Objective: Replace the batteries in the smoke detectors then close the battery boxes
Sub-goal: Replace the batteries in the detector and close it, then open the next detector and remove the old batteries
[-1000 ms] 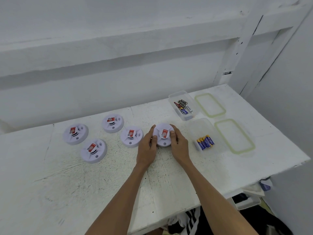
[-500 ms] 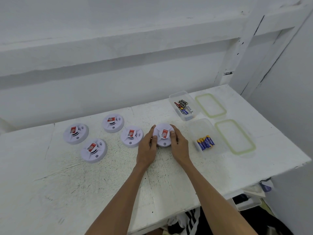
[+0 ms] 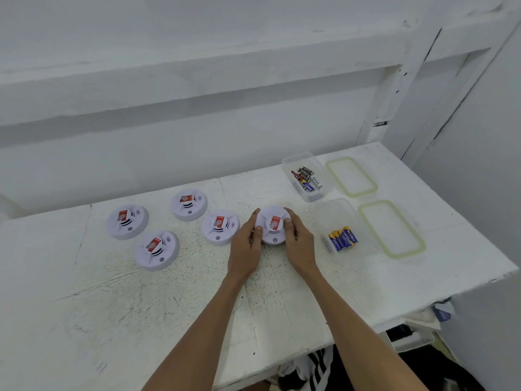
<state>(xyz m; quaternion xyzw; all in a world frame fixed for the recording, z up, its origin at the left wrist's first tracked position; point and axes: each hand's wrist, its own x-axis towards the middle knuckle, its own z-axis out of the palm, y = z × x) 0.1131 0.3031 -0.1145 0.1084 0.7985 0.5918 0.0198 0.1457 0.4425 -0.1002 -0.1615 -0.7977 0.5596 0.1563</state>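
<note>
Two bare forearms reach in from the near edge across a white painted table whose surface is scuffed, speckled with dark flecks and scratched in arcs. The left hand and right hand meet at a round white plastic smoke detector lying flat on the table, a low domed disc with a red-and-white label on top. Each grip is closed on it: the left fingers curl against its left rim, the right fingers press its right side with a fingertip up on the top face.

Just left of it sits a second detector of the same shape, with dark curved vent slots beside its red label. Further left lie three more: one nearest, one beyond it to the left and one farther back. All five are apart from one another.

To the right of the held detector stands a clear rectangular plastic box with rounded corners; at its near end lies a small row of blue-and-yellow batteries side by side. Beside it rests a clear lid edged with a pale green seal, flat on the table.

Farther back is a second clear box containing a loose cluster of mixed batteries, some black, some red, some pale. Its own green-rimmed lid lies just to its right. Behind the table rises a white painted wall with horizontal ledges.
</note>
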